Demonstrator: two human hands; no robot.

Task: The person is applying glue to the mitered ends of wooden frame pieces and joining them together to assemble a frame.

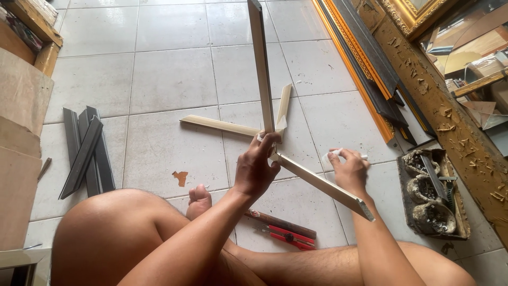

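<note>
Head view: the left hand (257, 168) grips the corner joint of two frame mouldings (263, 74), while the right hand (349, 169), just beside it, pinches a white wad (329, 157). Seemingly joint gluing; wiping steadily seems needed.

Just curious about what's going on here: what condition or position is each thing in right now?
Left hand: gripping the corner joint of the frame pieces.
Right hand: pinching a small white wad beside the moulding.
Frame pieces: joined in an L, held off the floor.
Loose mouldings: lying flat on the tiles.
Dark strips: stacked on the floor.
Red cutter: lying on the floor.
</note>
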